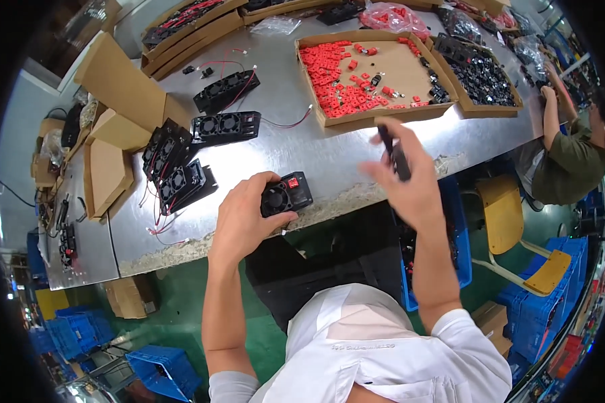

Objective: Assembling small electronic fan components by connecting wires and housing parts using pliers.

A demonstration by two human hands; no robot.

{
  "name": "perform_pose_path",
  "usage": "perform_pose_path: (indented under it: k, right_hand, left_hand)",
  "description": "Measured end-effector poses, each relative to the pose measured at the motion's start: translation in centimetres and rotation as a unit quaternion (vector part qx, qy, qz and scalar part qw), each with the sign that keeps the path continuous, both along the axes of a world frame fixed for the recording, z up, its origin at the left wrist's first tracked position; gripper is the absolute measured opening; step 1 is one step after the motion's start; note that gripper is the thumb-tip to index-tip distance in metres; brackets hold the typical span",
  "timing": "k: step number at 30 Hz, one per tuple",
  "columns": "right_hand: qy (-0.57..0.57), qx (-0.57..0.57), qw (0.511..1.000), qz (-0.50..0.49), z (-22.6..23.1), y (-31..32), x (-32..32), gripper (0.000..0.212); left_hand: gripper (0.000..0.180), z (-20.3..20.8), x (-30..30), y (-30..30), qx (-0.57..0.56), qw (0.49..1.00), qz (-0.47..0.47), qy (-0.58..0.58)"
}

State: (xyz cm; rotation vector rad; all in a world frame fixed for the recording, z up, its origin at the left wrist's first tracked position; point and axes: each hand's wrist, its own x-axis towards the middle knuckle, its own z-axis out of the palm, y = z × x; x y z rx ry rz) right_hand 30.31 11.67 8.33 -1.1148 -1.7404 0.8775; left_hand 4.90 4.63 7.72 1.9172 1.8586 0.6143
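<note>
My left hand (243,216) grips a black fan unit (275,199) at the table's front edge, with fingers over its far side and thumb along its near side. A small red part (293,183) sits in the unit's right end. Above the table to the right, my right hand (410,176) holds a slim black hand tool (400,161); motion blur hides its exact kind. Left of the held unit lie more black fan units with red and black wires, one of them a two-fan unit (226,127) and another a tilted unit (183,186).
A shallow cardboard tray (376,119) of red connector parts stands at the far middle, beside a box of small black parts (484,84). Cardboard boxes (107,178) stand at left. A co-worker (575,158) works at far right, near a yellow chair (501,208).
</note>
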Motion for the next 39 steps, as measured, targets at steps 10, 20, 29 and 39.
perform_pose_path:
  k: [10,20,29,39]
  right_hand:
    - [0.168,-0.137,0.941,0.258,-5.7,-6.5,-4.9,0.066]
    - [0.216,-0.185,0.915,0.286,-1.3,0.6,-2.7,0.067]
    - [0.552,-0.261,0.769,0.189,0.7,4.3,-6.4,0.068]
    - [0.470,-0.177,0.830,0.241,0.1,4.4,-9.2,0.073]
  left_hand:
    - [0.060,-0.2,0.5,0.4,-0.023,1.000,-0.004,-0.021]
    - [0.060,0.0,0.3,0.4,-0.004,1.000,-0.010,-0.015]
    - [0.060,0.4,0.7,1.1,-0.024,1.000,-0.004,0.003]
    - [0.060,-0.4,0.3,1.7,0.007,0.999,-0.032,-0.003]
